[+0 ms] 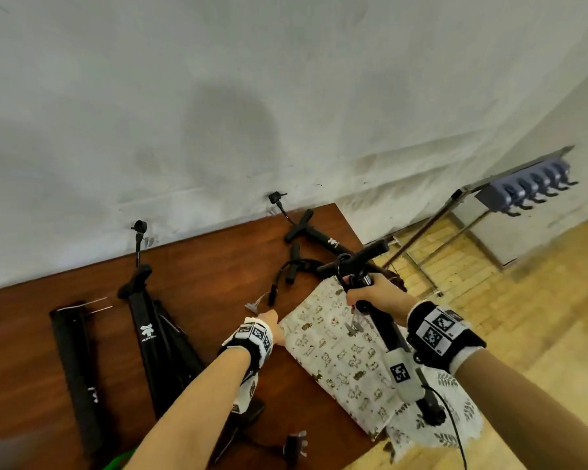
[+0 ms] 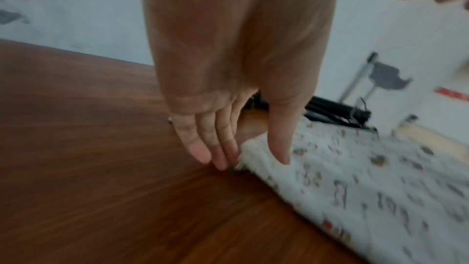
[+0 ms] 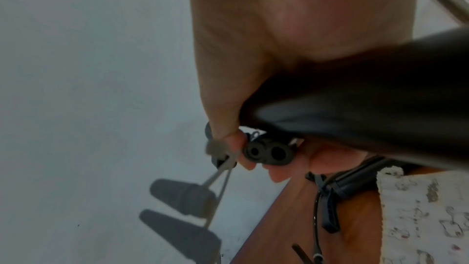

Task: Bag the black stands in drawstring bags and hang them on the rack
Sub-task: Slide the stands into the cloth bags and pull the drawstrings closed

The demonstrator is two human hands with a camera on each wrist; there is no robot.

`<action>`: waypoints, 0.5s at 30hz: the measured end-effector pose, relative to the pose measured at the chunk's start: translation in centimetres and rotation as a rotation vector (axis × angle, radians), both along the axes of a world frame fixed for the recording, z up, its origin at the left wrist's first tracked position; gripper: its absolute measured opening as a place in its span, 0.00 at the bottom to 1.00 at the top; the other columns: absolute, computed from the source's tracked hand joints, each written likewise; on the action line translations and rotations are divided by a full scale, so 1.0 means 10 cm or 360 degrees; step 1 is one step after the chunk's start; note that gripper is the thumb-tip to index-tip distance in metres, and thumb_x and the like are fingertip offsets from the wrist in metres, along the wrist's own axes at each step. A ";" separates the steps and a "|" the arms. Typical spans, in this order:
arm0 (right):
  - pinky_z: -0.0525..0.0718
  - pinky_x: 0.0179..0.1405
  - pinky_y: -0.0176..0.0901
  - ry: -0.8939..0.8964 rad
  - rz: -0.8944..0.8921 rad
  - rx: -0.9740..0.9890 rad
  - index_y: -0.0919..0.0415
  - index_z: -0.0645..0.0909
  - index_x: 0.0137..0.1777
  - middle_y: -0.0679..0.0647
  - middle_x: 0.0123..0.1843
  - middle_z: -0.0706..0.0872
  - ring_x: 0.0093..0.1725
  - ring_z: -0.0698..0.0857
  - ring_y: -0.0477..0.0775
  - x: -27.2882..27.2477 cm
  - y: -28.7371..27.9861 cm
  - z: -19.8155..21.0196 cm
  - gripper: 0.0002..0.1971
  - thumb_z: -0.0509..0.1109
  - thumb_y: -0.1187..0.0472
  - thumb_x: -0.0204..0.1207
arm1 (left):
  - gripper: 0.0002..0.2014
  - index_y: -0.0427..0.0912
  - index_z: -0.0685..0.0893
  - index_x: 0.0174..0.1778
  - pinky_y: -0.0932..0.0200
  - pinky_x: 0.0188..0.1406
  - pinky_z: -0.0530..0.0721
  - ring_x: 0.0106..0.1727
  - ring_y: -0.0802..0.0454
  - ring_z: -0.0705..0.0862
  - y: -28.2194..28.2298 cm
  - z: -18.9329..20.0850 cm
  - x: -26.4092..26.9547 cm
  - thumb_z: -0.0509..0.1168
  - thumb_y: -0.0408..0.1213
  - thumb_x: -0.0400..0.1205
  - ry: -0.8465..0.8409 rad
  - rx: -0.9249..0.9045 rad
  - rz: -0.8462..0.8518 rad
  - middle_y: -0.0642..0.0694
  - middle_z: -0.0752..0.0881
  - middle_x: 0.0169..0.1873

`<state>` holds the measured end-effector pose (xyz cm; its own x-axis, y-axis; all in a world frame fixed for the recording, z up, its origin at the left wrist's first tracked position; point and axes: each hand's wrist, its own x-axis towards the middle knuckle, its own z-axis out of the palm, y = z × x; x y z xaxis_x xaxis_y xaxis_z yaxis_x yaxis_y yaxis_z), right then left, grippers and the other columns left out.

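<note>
A white drawstring bag printed with small animals lies flat at the table's right edge. My left hand reaches its near-left corner. In the left wrist view my left hand has straight fingers on the wood beside the bag and the thumb on the cloth's edge. My right hand grips a folded black stand and holds it tilted above the bag. In the right wrist view my right hand has its fingers curled round the stand above the bag.
On the brown table lie a folded black stand, a flat black one and a third stand by the wall. A leaf-print bag lies under the first. A blue hook rack stands at the right.
</note>
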<state>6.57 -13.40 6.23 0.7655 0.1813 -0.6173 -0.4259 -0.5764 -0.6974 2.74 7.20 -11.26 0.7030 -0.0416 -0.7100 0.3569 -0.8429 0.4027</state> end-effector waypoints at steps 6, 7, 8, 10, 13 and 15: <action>0.82 0.26 0.37 0.0063 -0.0084 0.0015 0.60 0.81 0.46 0.57 0.33 0.80 0.27 0.80 0.50 -0.04 0.08 -0.13 0.09 0.73 0.73 0.70 | 0.08 0.47 0.84 0.54 0.56 0.52 0.82 0.55 0.47 0.84 -0.12 -0.08 0.02 0.65 0.40 0.81 -0.0338 -0.0194 0.0194 0.47 0.84 0.57; 0.82 0.27 0.38 0.0074 -0.0077 0.0009 0.60 0.81 0.45 0.57 0.33 0.81 0.26 0.81 0.50 -0.04 0.08 -0.16 0.09 0.73 0.73 0.70 | 0.04 0.49 0.83 0.49 0.56 0.51 0.82 0.52 0.48 0.85 -0.13 -0.06 0.03 0.65 0.39 0.80 -0.0391 -0.0266 0.0213 0.47 0.85 0.54; 0.82 0.27 0.38 0.0087 -0.0069 -0.0001 0.60 0.81 0.44 0.57 0.33 0.82 0.25 0.81 0.49 -0.03 0.09 -0.18 0.09 0.73 0.73 0.70 | 0.02 0.51 0.82 0.45 0.55 0.50 0.83 0.49 0.48 0.84 -0.14 0.00 0.03 0.66 0.39 0.80 -0.0409 -0.0381 0.0220 0.48 0.86 0.50; 0.83 0.28 0.37 0.0092 -0.0042 -0.0003 0.60 0.82 0.44 0.57 0.33 0.84 0.25 0.83 0.47 -0.02 0.09 -0.20 0.08 0.73 0.73 0.70 | 0.04 0.50 0.79 0.44 0.53 0.53 0.81 0.43 0.52 0.81 -0.14 0.10 0.07 0.65 0.36 0.81 -0.0434 -0.0654 0.0120 0.51 0.83 0.40; 0.84 0.38 0.42 0.0074 0.0113 0.0103 0.66 0.84 0.47 0.61 0.39 0.86 0.31 0.84 0.52 -0.02 0.09 -0.15 0.07 0.73 0.72 0.70 | 0.09 0.51 0.80 0.54 0.55 0.58 0.80 0.46 0.56 0.80 -0.13 0.41 0.16 0.62 0.32 0.83 -0.0397 -0.0821 -0.0177 0.52 0.82 0.41; 0.84 0.38 0.40 0.0054 0.0149 0.0208 0.67 0.84 0.47 0.55 0.36 0.88 0.31 0.84 0.51 -0.01 0.11 -0.05 0.08 0.69 0.76 0.71 | 0.18 0.52 0.81 0.64 0.61 0.60 0.77 0.59 0.55 0.81 -0.13 0.69 0.25 0.59 0.29 0.83 -0.0382 -0.0681 -0.0416 0.51 0.83 0.57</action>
<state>6.43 -12.34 5.77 0.7206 0.3311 -0.6092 -0.3994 -0.5200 -0.7550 5.20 5.87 -4.34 0.7703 -0.4859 -0.4128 0.0139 -0.6345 0.7728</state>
